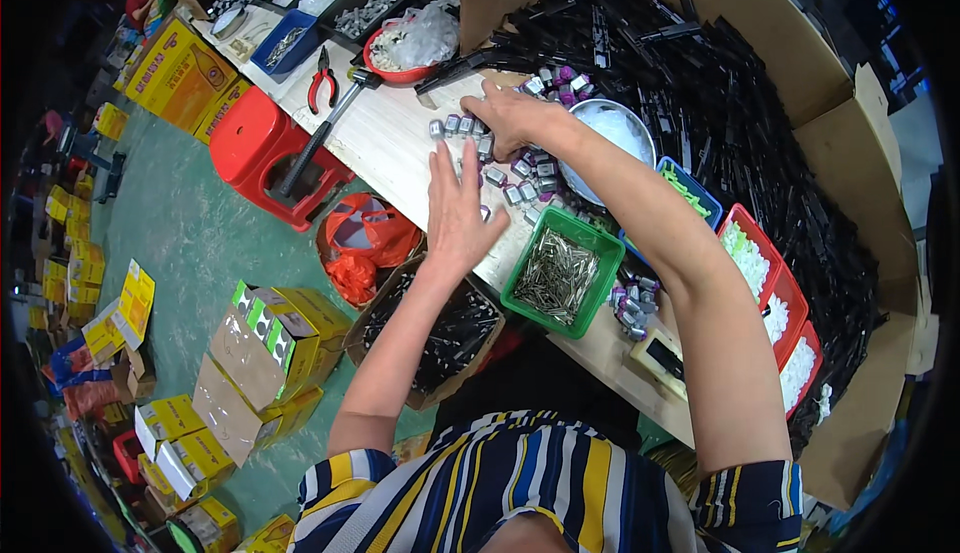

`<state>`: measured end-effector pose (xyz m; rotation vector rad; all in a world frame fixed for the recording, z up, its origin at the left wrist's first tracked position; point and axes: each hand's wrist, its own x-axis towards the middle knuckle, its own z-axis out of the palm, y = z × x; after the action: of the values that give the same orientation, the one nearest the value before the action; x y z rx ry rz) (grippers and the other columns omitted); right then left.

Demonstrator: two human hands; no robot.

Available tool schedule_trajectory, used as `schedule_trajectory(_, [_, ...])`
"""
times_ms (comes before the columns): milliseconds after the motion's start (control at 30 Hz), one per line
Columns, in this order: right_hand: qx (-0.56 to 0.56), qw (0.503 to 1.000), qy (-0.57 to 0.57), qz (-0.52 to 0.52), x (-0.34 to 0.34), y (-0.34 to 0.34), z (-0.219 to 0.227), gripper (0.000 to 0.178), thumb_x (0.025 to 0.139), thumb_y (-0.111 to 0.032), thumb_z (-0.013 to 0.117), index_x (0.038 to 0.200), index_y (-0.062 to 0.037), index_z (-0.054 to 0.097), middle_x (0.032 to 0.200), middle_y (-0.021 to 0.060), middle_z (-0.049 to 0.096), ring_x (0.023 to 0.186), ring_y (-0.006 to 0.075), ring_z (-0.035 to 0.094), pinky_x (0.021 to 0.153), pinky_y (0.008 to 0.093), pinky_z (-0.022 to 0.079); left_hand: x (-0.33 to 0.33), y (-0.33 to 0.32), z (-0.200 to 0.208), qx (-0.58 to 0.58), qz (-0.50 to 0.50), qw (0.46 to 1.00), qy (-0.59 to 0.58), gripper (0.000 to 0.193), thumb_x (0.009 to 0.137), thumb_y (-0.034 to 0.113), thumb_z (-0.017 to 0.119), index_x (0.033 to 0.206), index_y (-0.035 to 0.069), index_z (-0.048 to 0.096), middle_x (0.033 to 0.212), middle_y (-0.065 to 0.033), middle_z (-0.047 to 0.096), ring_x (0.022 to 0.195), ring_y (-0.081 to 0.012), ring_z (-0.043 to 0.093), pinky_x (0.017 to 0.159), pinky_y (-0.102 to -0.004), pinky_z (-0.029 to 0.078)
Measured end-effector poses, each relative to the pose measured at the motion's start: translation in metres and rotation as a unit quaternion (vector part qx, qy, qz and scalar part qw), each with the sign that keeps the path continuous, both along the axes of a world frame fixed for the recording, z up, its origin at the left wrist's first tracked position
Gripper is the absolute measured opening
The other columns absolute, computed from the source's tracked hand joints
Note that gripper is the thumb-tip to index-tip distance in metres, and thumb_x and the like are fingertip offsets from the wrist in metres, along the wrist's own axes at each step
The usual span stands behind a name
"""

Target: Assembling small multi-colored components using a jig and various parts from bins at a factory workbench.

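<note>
"Where are the blocks [496, 176]?"

"Loose on the table [385, 143], around both hands."

"And the fingers?"

"The left hand [460, 213] has them spread, thumb well apart. The right hand [513, 118] bends them down among the blocks; I can't tell if they're clamped on one."

"Farther out?"

"A bowl [578, 185] to the right, a green bin [543, 319] of pins [555, 273] nearer the body, black strips [690, 123] heaped beyond."

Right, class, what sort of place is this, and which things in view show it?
Probably an assembly workshop: small silver-and-purple parts lie on the workbench, a green bin holds slim metal pieces, and a big cardboard box is heaped with long black pieces.
</note>
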<state>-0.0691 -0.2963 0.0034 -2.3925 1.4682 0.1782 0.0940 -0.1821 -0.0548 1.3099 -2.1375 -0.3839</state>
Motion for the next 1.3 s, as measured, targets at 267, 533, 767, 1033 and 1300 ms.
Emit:
schedule_trajectory(267, [-0.043,0.997,-0.059,-0.034,0.022,-0.005,-0.018,0.066,0.07,0.002,0.07,0.132,-0.0044,0.046,0.134,0.03,0.044,0.113,0.0439,0.06,0.092,0.0437,0.052,0.002,-0.067,-0.013,0.014,0.107,0.977,0.184,0.069,0.08,0.007,0.055,0.144,-0.007,0.032,0.141,-0.0372,0.037,0.13,-0.0508,0.039,0.11,-0.0489,0.033])
schedule_trajectory(533, [-0.065,0.963,-0.215,-0.146,0.038,0.003,-0.037,0.059,0.072,-0.004,0.067,0.131,-0.0054,0.056,0.119,0.0272,0.061,0.11,0.041,0.063,0.093,0.0438,0.051,-0.031,-0.104,-0.03,0.042,0.211,0.785,0.58,0.043,0.085,0.012,0.049,0.12,-0.01,0.062,0.116,-0.0209,0.066,0.101,-0.03,0.065,0.093,-0.0365,0.049])
schedule_trajectory(767, [-0.014,0.776,-0.504,-0.38,0.061,0.002,-0.048,0.05,0.08,-0.025,0.06,0.123,-0.0015,0.065,0.121,0.0242,0.065,0.115,0.0369,0.062,0.098,0.0386,0.048,-0.032,-0.122,-0.028,0.13,0.215,0.588,0.769,0.043,0.092,0.015,0.05,0.126,-0.011,0.058,0.12,-0.0152,0.062,0.103,-0.0235,0.062,0.09,-0.0327,0.05])
schedule_trajectory(1033, [0.078,0.55,-0.722,-0.413,0.071,0.002,-0.049,0.031,0.091,-0.031,0.066,0.103,-0.0027,0.067,0.085,0.0036,0.063,0.072,0.0126,0.055,0.062,0.0288,0.044,-0.017,-0.124,-0.015,0.241,0.127,0.483,0.832,0.028,0.094,0.013,0.05,0.113,-0.004,0.063,0.106,-0.0113,0.064,0.1,-0.0251,0.064,0.088,-0.0395,0.053])
schedule_trajectory(1300, [0.058,0.444,-0.816,-0.367,0.079,0.007,-0.019,0.014,0.085,-0.015,0.073,0.085,-0.0031,0.065,0.081,0.0038,0.064,0.072,0.0121,0.059,0.065,0.0285,0.048,-0.013,-0.114,0.021,0.238,-0.013,0.476,0.846,0.02,0.095,0.015,0.06,0.106,0.0,0.066,0.1,-0.0105,0.07,0.091,-0.023,0.068,0.085,-0.0358,0.055])
